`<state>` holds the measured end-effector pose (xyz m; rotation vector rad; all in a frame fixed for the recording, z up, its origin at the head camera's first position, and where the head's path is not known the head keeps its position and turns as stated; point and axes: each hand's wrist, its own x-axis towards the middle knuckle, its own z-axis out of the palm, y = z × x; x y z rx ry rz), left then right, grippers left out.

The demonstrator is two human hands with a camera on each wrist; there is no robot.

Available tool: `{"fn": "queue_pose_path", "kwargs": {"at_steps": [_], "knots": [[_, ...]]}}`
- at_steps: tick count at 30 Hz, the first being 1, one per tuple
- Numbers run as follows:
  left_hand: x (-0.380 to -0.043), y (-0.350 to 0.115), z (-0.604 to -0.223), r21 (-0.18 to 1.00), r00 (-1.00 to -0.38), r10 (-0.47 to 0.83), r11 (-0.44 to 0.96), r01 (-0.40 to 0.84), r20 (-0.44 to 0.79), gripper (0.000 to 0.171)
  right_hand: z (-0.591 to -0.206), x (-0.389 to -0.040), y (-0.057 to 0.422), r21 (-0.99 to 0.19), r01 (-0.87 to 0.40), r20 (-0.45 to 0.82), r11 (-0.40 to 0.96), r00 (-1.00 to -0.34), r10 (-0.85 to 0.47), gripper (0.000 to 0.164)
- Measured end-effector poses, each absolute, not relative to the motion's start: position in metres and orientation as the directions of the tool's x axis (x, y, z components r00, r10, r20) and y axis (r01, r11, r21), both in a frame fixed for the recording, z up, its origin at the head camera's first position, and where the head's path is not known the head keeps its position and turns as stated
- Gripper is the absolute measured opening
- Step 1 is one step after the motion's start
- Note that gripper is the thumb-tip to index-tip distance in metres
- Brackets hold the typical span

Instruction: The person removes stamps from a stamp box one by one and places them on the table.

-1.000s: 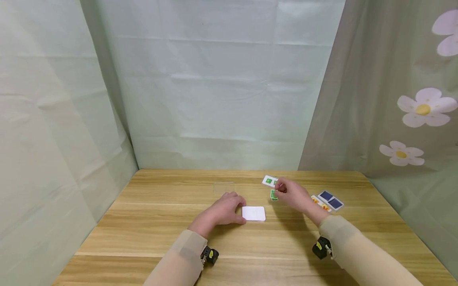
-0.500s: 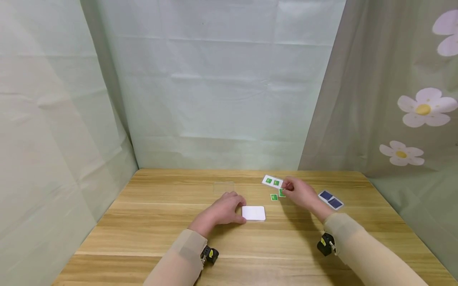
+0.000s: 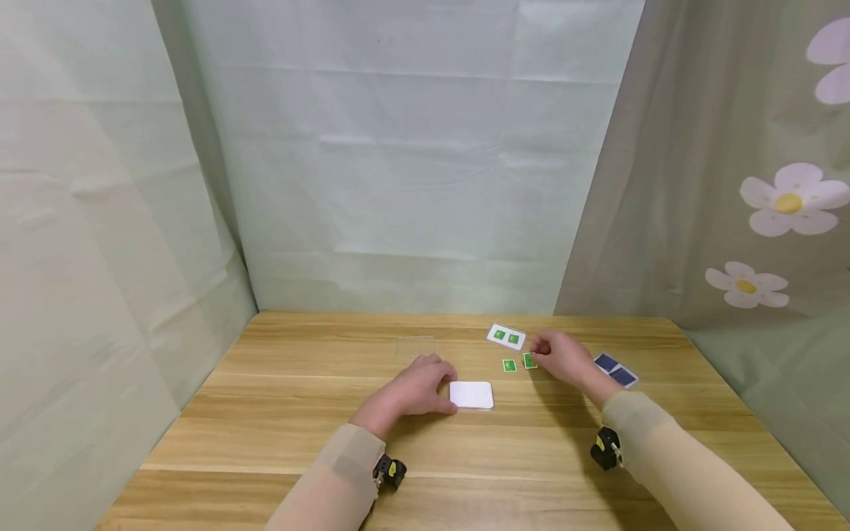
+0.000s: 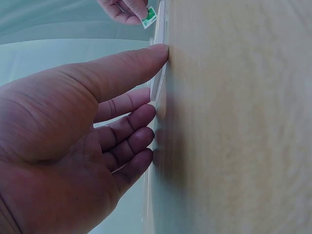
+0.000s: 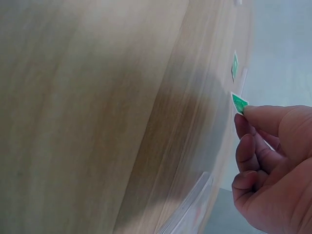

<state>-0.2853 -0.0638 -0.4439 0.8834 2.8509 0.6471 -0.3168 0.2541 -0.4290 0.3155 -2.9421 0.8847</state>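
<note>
My right hand [image 3: 563, 358] pinches a small white-edged green square [image 5: 239, 103] between thumb and forefinger, low over the table. A matching green square [image 3: 509, 366] lies flat just left of it. Behind these is a white card with two green pictures [image 3: 507, 337]. My left hand [image 3: 418, 387] holds the left end of a stack of blank white cards [image 3: 471, 394], thumb at the near corner and forefinger at the far one. In the left wrist view, its other fingers [image 4: 131, 156] are bent at the table surface.
A card with two dark blue squares [image 3: 616, 371] lies right of my right hand, partly covered by the wrist. A clear thin plate [image 3: 416, 346] rests beyond my left hand. Pale curtains [image 3: 412, 184] rise behind the wooden table [image 3: 465, 472].
My right hand has shifted right with one green square, which first overlapped the other; that other now lies separate. The orange-patterned card is now hidden behind the right arm. The left hand stays put.
</note>
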Motion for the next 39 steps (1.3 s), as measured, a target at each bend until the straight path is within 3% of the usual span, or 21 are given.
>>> {"fn": "queue_pose_path", "kwargs": {"at_steps": [39], "knots": [[-0.283, -0.065, -0.444, 0.418, -0.828, 0.56, 0.743, 0.523, 0.04, 0.045, -0.444, -0.322, 0.253, -0.472, -0.187, 0.075, 0.861, -0.982, -0.172, 0.007]]}}
